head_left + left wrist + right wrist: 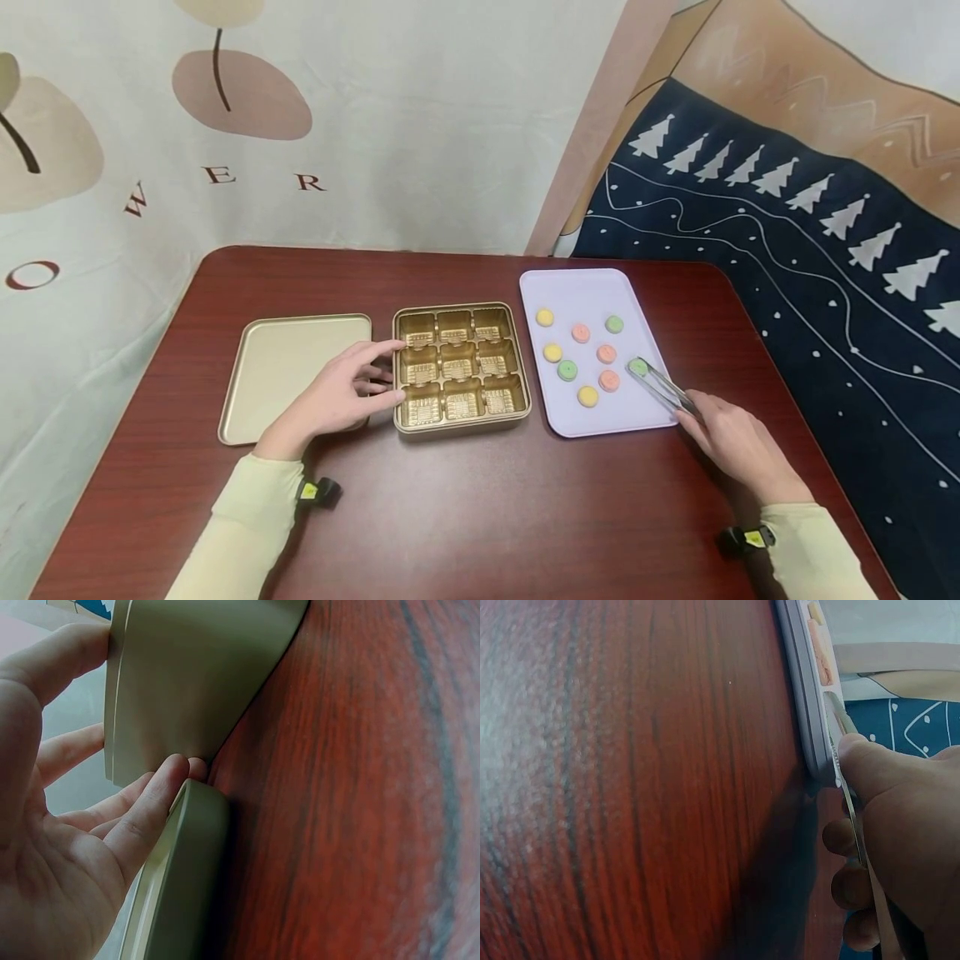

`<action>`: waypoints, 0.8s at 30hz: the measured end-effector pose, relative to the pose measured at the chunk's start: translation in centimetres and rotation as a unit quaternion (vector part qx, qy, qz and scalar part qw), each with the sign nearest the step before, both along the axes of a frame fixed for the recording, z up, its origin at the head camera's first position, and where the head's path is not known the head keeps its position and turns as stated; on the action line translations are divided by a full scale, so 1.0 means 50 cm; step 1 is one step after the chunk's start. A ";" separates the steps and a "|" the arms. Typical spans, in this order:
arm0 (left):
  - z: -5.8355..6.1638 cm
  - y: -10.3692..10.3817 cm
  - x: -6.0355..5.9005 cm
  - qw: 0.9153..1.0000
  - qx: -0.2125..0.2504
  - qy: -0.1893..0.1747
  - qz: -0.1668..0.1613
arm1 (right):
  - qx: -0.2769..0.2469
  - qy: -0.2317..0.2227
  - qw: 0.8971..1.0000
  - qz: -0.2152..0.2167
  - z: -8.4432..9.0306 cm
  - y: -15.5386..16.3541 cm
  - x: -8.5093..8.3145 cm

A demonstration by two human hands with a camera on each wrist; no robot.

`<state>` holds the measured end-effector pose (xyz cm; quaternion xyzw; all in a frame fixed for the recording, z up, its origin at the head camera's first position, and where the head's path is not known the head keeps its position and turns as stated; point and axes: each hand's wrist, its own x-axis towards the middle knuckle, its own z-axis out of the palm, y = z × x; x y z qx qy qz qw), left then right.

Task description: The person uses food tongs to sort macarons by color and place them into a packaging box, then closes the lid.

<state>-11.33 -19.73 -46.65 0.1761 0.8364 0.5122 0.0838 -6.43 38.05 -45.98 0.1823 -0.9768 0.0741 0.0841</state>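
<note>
On the dark red table [465, 500], a gold tin [461, 367] with nine empty compartments stands between its flat lid [288, 367] on the left and a pale lilac tray [577, 292] on the right. Across the tray lie round sweets in yellow, orange and green, all apart from one another. The left hand [348, 396] rests against the tin's left wall with relaxed, nearly straight fingers, thumb near the front corner and forefinger along the upper edge; it steadies the tin rather than gripping it, and the left wrist view shows the fingertips touching the tin's side just beside the lid's rim. The right hand [731, 442] grips a pair of clear tongs [660, 385], fingers curled round the handles, and the tips close about a green sweet [638, 366] at the tray's right side. Whether that sweet is already lifted or sits on the tray cannot be told. The step in hand looks like the pick-up of the first sweet, since every compartment is bare. A next move would call for an even squeeze so the small round piece does not slip, a lift clear of the tray's rim, and a carry leftward over the tin to one compartment.
</note>
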 end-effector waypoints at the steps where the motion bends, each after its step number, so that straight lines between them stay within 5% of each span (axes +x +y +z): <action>1: 0.000 0.000 0.000 1.000 0.000 0.000 0.000 | -0.001 -0.001 1.000 -0.001 0.000 0.000 0.000; 24: -0.004 -0.002 -0.001 1.000 0.007 0.001 -0.002 | -0.008 0.015 1.000 0.012 0.003 -0.003 -0.001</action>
